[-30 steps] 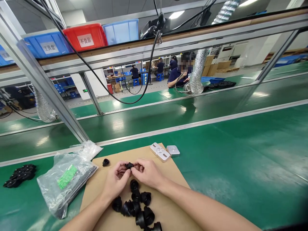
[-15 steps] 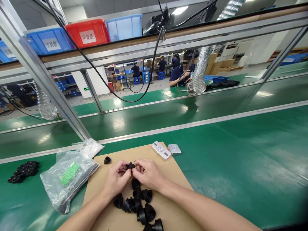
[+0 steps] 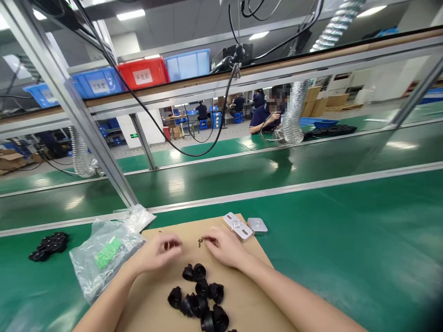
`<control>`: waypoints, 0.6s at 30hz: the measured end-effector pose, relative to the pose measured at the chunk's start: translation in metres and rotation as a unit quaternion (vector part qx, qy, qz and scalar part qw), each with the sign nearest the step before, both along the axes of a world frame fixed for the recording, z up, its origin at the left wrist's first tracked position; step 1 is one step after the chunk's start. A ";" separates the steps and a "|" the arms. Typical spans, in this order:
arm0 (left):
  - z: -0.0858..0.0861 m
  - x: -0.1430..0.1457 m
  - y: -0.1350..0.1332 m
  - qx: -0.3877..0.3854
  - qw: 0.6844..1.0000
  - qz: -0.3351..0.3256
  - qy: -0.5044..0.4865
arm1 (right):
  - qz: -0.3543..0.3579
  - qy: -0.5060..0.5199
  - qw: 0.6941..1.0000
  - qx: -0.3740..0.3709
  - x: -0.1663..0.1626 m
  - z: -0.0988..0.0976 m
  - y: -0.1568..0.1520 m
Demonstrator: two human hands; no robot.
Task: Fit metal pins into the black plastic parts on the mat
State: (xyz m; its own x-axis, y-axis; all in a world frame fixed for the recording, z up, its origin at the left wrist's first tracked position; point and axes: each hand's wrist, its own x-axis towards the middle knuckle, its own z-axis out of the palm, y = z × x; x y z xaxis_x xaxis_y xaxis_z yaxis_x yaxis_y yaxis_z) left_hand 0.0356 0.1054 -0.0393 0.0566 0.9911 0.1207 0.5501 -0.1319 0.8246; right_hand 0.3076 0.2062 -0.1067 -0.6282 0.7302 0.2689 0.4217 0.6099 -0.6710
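Observation:
My left hand (image 3: 161, 251) is over the upper left of a cardboard sheet (image 3: 155, 295), fingers curled and smeared by motion. A dark patch shows between its thumb and fingers, and I cannot make out whether it is a held part. My right hand (image 3: 223, 246) rests on the cardboard with its fingertips drawn together at a small cluster of tiny screws (image 3: 200, 242). Whatever sits between those fingertips is too small to see. Below the hands lie several black round plastic caps (image 3: 217, 293), two of them side by side nearest the hands.
Two silvery metal blocks (image 3: 238, 226) sit at the cardboard's upper right. To the left are a clear plastic bag (image 3: 104, 249) with a green label and a pile of black parts (image 3: 50, 246). A metal frame post (image 3: 104, 147) rises behind. Across the bench sits a co-worker (image 3: 265, 117).
My hands have parted from the black part they held together. The left moved leftward over where a lone cap lay; the right now touches the uncovered screws. The view has tilted up.

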 end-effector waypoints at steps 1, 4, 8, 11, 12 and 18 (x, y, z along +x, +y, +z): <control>0.000 -0.016 0.006 0.051 0.995 0.032 0.079 | 0.003 -0.008 1.000 0.003 0.000 0.000 -0.002; -0.001 -0.078 0.020 0.213 0.909 0.270 0.236 | 0.004 -0.020 1.000 0.000 -0.001 0.002 -0.006; -0.009 -0.141 0.023 0.216 0.878 0.327 0.276 | 0.010 -0.037 0.999 -0.019 -0.002 0.005 -0.007; -0.020 -0.152 0.026 0.191 0.892 0.288 0.292 | 0.013 -0.037 0.999 -0.027 -0.001 0.007 -0.007; -0.024 -0.151 0.028 0.182 0.898 0.273 0.294 | 0.013 -0.037 0.999 -0.027 -0.001 0.008 -0.008; -0.037 -0.145 0.036 0.110 0.907 0.244 0.326 | 0.003 -0.040 0.999 -0.021 -0.002 0.008 -0.009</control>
